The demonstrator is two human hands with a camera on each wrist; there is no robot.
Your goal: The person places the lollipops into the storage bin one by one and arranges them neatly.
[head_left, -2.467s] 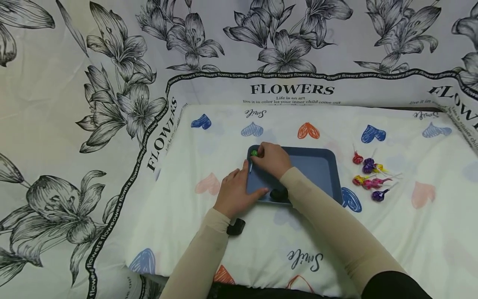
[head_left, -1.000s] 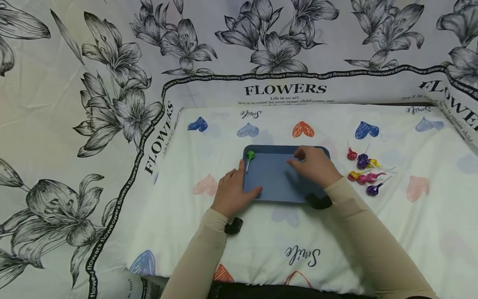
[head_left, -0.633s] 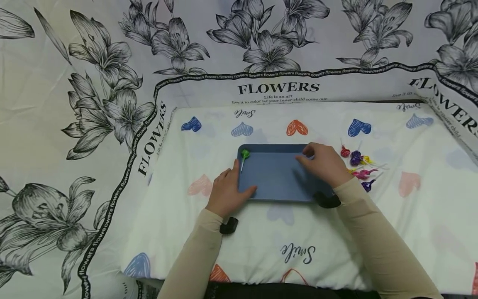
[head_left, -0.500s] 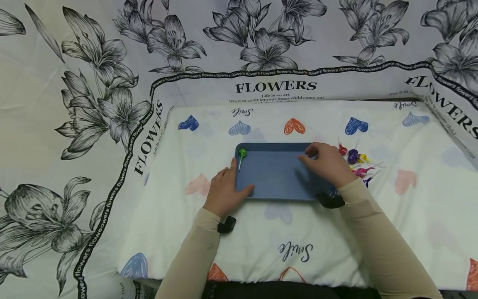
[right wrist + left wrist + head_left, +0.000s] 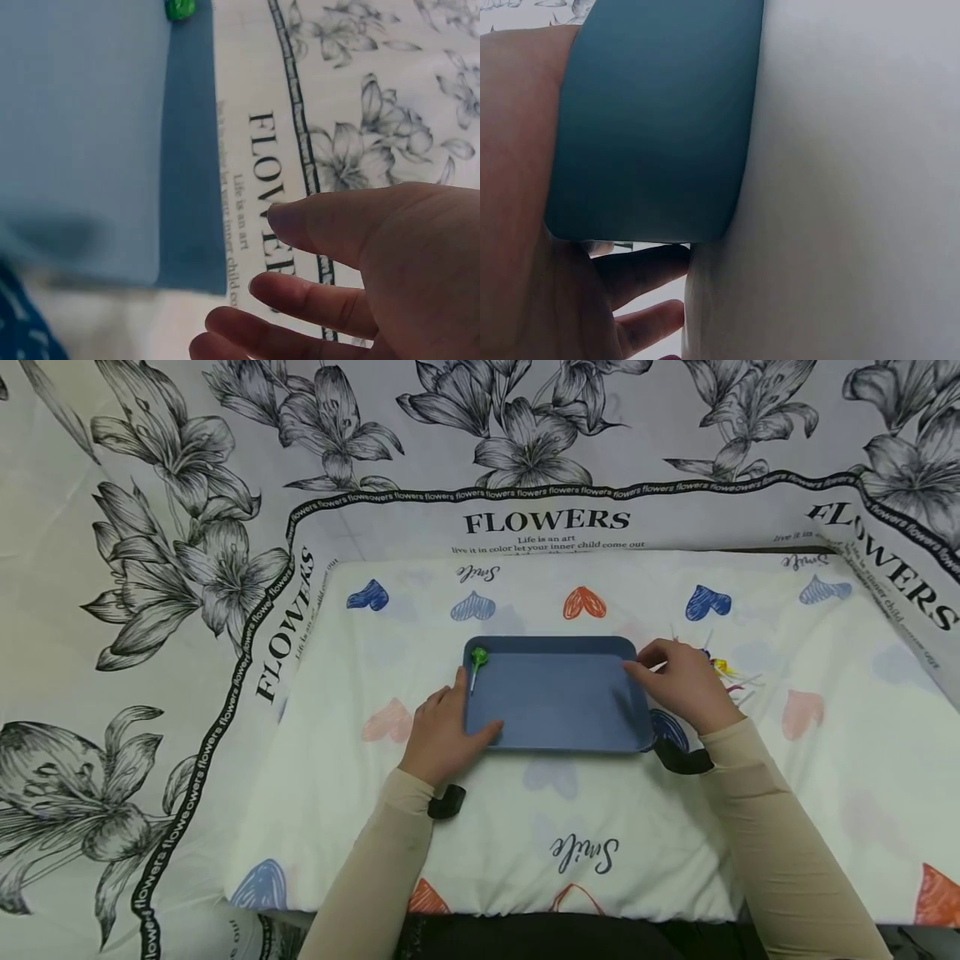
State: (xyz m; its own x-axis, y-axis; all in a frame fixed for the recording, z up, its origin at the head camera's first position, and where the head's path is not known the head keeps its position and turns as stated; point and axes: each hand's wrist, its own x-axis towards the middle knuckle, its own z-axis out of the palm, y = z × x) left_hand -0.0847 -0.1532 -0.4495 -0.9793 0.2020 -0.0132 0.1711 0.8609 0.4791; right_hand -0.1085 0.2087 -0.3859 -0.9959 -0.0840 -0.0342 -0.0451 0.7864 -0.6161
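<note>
A green-wrapped lollipop (image 5: 478, 657) lies in the far left corner of a shallow blue tray (image 5: 555, 702), its white stick pointing towards the person. My left hand (image 5: 442, 731) holds the tray's near left corner, thumb over the rim and fingers along the outer left side; the left wrist view shows those fingers (image 5: 651, 327) past the tray wall. By the right rim is my right hand (image 5: 688, 685), fingers loosely bent. In the right wrist view its thumb (image 5: 315, 225) and fingers stand apart with nothing between them. Partly hidden behind that hand are several wrapped lollipops (image 5: 723, 667).
Under the tray spreads a white cloth (image 5: 390, 652) with hearts and the word "Smile". Beyond it lies a floral cloth (image 5: 525, 443) lettered "FLOWERS". A black device (image 5: 447, 802) sits on the left wrist and another (image 5: 682, 758) on the right.
My right hand has left the green lollipop, now lying in the tray, and moved right, past the tray's right rim, over the lollipop pile. The left hand keeps its place; the view has shifted.
</note>
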